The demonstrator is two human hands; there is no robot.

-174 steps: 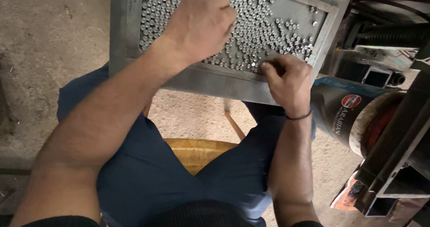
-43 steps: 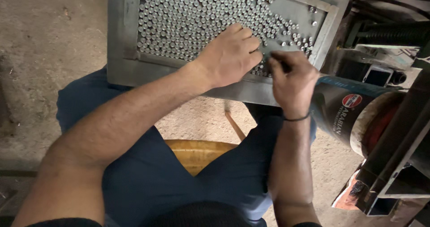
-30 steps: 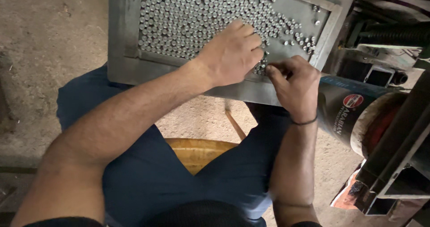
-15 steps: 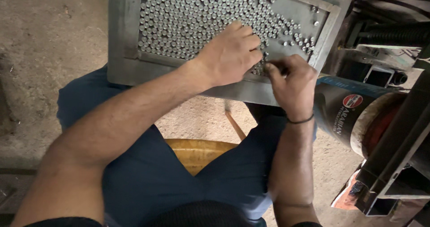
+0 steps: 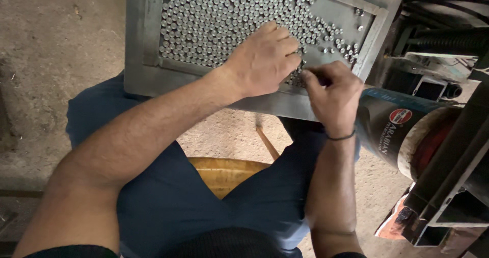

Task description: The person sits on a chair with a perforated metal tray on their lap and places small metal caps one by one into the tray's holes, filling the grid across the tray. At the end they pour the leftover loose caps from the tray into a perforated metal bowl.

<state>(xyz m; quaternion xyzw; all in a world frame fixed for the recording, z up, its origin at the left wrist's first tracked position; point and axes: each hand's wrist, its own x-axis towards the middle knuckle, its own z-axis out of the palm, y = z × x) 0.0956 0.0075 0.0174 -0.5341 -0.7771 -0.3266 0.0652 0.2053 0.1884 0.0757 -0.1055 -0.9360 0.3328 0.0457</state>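
Left hand (image 5: 265,59) spread flat on small metal cylinders (image 5: 214,18) in grey metal tray (image 5: 137,39), right hand (image 5: 333,97) grip pinched shut, contents hidden, wooden stool (image 5: 224,174) below

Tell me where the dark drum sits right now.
In the head view, the dark drum lies on its side at the right, just beside the right hand and below the metal tray.

workshop: metal tray (image 5: 137,44), steel profiles (image 5: 448,171).

Grey metal tray (image 5: 136,44) on lap, packed with small upright silver cylinders (image 5: 219,18).
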